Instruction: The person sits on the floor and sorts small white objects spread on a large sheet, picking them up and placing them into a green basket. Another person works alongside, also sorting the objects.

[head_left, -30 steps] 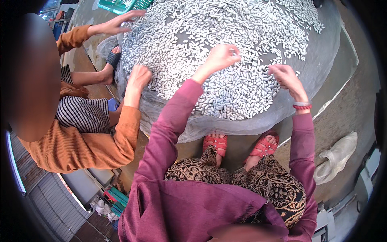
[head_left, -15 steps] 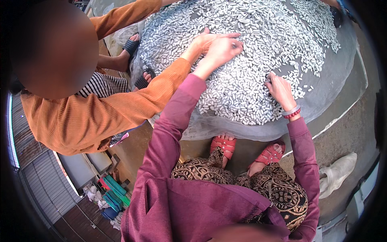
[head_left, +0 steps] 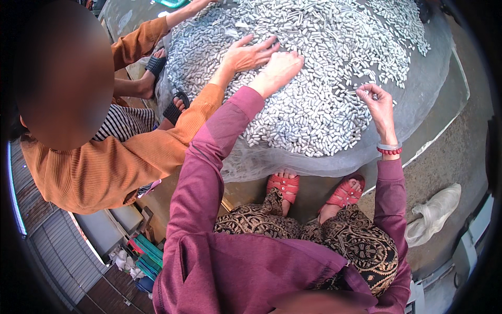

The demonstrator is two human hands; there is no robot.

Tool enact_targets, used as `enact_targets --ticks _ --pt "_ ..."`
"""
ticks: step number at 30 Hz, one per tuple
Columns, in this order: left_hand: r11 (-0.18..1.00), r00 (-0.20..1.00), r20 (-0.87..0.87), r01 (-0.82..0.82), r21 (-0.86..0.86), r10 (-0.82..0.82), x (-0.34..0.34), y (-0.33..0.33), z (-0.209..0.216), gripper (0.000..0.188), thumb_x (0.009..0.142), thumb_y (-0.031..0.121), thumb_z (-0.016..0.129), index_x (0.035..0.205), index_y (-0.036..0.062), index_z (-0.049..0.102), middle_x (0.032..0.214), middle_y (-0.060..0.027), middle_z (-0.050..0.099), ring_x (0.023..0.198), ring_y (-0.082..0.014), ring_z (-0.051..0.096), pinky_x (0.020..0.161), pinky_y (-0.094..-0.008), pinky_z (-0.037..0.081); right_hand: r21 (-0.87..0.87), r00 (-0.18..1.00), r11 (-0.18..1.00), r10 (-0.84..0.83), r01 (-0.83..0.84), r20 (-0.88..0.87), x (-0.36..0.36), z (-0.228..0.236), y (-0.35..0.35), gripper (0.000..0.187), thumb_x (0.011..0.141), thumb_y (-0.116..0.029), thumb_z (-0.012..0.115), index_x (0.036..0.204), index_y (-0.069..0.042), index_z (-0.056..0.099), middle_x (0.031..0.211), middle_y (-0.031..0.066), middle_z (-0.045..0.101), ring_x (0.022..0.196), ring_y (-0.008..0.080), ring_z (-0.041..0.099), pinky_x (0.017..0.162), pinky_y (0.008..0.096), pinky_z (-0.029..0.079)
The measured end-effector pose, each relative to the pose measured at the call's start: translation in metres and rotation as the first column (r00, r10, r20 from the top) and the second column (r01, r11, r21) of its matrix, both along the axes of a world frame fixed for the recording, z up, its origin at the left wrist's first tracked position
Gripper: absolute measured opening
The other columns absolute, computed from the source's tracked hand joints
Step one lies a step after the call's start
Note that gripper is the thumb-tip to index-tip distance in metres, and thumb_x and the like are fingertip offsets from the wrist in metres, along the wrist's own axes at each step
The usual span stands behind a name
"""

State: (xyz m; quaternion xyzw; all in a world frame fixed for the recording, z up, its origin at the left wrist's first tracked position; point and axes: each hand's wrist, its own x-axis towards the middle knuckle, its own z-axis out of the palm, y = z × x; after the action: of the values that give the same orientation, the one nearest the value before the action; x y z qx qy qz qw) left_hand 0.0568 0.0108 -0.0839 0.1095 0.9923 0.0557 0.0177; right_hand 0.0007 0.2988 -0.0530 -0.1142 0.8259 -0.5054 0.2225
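A wide layer of small silvery-grey, capsule-shaped pieces (head_left: 308,123) lies spread over a translucent sheet (head_left: 418,112). My left hand (head_left: 280,70) is closed just above the middle of the pieces, its back turned up. Whatever its curled fingers hold is hidden. My right hand (head_left: 380,107) is raised at the right edge of the heap, with thumb and forefinger pinched together. Anything between those fingertips is too small to make out. Right beside my left hand is a co-worker's hand (head_left: 248,56), fingers spread over the pieces.
The co-worker's orange sleeve (head_left: 141,152) reaches in from the left, close to my left arm. My red sandals (head_left: 284,187) stand at the sheet's near edge. A whitish sack (head_left: 434,214) lies on the floor to the right. At the far left edge, part of a green object (head_left: 171,2) shows.
My right hand has lifted off the pieces and moved slightly right, now pinching. My left hand has shifted a little left and curled tighter. The co-worker's hand has drawn back leftward with fingers spread.
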Motion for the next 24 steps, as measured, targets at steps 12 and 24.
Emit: enact_targets --ticks 12,24 --pt "0.955 0.980 0.088 -0.193 0.226 0.177 0.009 -0.030 0.004 0.025 0.081 0.015 0.057 0.104 0.0179 0.064 0.090 -0.0100 0.062 0.083 -0.0283 0.062 0.068 -0.0411 0.050 0.555 0.774 0.804 0.487 -0.216 -0.404 0.008 -0.031 -0.009 0.010 0.079 -0.014 0.062 0.088 -0.010 0.062 0.080 0.0084 0.063 0.075 0.0292 0.062 0.063 0.0400 0.049" --pt "0.848 0.947 0.177 -0.319 0.423 0.268 -0.003 -0.011 0.020 0.015 0.086 0.020 0.052 0.086 0.0046 0.051 0.080 -0.0065 0.053 0.069 -0.0180 0.056 0.055 -0.0336 0.045 -0.674 0.805 0.608 0.093 0.419 0.586 -0.037 0.014 0.050 0.009 0.090 -0.016 0.049 0.089 -0.007 0.048 0.070 0.0005 0.046 0.053 0.0057 0.038 0.039 0.0162 0.025"
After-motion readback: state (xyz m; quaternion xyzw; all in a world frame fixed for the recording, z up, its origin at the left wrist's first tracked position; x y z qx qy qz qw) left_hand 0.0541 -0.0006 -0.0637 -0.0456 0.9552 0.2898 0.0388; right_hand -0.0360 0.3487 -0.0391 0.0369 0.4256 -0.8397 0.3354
